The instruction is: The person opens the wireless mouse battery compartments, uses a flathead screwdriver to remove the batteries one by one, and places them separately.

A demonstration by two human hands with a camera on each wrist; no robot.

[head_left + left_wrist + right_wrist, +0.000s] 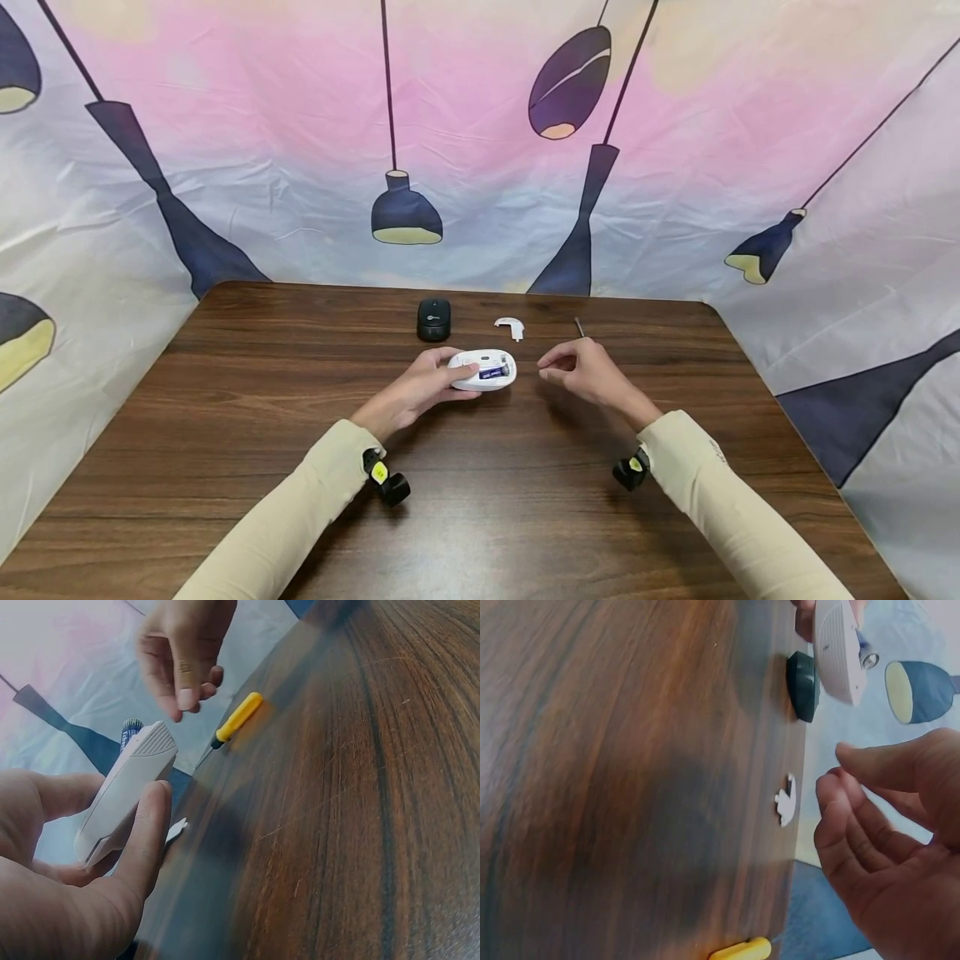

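Observation:
My left hand point(420, 390) grips a white computer mouse point(471, 384) above the table, its underside turned up and its battery bay uncovered. A dark blue battery point(492, 372) sits in the bay, and one end sticks up past the casing in the left wrist view, where the battery point(130, 730) shows behind the mouse point(135, 776). To the right of the mouse hovers my right hand point(592, 372), fingers loosely bent. Nothing shows between its thumb and fingers in the right wrist view, where that hand point(900, 832) is apart from the mouse point(838, 656).
On the wooden table point(480, 517), a black mouse point(434, 321) lies behind the left hand. A white battery cover point(514, 326) lies to its right. Beyond the right hand is a screwdriver with a yellow handle point(241, 718). A printed cloth point(480, 167) hangs behind the table.

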